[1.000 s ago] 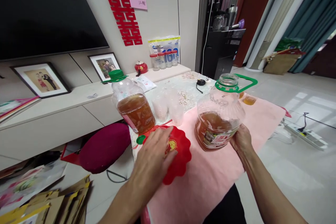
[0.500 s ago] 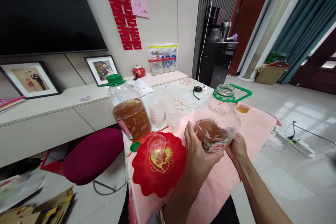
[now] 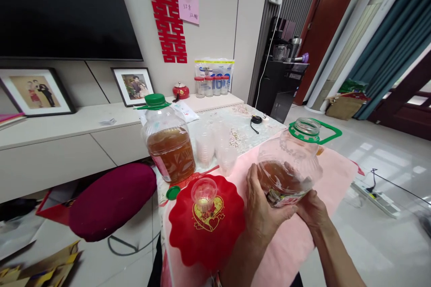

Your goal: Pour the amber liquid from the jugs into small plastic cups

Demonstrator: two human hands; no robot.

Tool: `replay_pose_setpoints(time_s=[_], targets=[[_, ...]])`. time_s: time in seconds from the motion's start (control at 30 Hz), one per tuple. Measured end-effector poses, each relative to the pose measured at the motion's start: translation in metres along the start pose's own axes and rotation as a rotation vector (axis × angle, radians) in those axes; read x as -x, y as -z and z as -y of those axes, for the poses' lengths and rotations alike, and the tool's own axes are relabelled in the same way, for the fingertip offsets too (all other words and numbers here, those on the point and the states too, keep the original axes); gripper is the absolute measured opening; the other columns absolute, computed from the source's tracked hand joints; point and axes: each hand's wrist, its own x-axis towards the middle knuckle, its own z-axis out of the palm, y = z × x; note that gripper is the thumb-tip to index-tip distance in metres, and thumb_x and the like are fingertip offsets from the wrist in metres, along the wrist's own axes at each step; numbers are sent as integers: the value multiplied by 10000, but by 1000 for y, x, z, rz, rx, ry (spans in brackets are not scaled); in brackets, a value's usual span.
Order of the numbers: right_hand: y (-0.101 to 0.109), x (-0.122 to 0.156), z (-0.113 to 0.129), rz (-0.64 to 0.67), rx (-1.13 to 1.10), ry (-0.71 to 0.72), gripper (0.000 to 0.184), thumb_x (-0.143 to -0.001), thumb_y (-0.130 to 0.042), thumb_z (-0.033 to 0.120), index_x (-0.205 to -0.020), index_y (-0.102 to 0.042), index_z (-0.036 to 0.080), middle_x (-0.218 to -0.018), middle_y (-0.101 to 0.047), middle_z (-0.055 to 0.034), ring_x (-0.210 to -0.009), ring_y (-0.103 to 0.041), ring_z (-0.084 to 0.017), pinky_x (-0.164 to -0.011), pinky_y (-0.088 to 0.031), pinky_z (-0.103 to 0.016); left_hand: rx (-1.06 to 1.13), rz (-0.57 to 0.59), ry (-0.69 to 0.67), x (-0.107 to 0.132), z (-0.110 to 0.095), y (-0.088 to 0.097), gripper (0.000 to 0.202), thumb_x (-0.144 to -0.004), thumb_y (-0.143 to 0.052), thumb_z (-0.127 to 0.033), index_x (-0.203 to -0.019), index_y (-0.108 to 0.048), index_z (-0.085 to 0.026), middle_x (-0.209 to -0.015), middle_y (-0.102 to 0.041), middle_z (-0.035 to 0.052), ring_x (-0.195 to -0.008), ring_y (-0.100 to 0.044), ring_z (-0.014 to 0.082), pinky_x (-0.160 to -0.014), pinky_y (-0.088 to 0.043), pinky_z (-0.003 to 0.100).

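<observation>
A clear plastic jug [image 3: 286, 179] of brown liquid, with no cap on its mouth and a green carry handle at the neck, leans to the right between my hands. My left hand [image 3: 264, 213] is wrapped around its near left side. Low on its right side is my right hand [image 3: 314, 210], its fingers partly hidden beneath the jug. Left of my hands lies a scalloped red plate [image 3: 188, 244] with a clear plastic cup [image 3: 204, 193] standing on it. A green cap [image 3: 173, 193] rests by the plate's left edge.
A second jug [image 3: 173, 154], capped in green, stands at the table's left edge. Stacked clear cups [image 3: 226, 158] are beside it on the pink-covered table [image 3: 330, 166]. A black tape measure [image 3: 256, 119] lies farther back. A maroon stool [image 3: 112, 202] is at the left.
The view has shifted slightly. Both hands and the held jug now appear farther right and lower, and the jug leans a little more to the right. The cup stays on the red plate.
</observation>
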Motion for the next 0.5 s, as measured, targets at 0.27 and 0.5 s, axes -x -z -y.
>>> replay_pose_setpoints(time_s=[0.27, 0.5], targets=[[11, -12, 30, 215, 174, -144, 919, -372, -1045, 363, -1243, -754, 317, -1255, -804, -112, -1260, -694, -423, -1043, -549, -598, 36, 16, 33, -1, -8, 3, 1315, -496, -990, -442, -1588, -290, -226, -1644, -372, 208, -1555, -367, 418, -1282, -397, 569], [2, -19, 44, 219, 285, -97, 976, -306, -1056, 313, -1242, -782, 286, -1234, -807, -149, -1266, -682, -471, -1019, -576, -610, 75, 17, 19, 1, -7, 2, 1296, -545, -975, -426, -1613, -267, -236, -1641, -378, 204, -1561, -353, 420, -1283, -387, 602]])
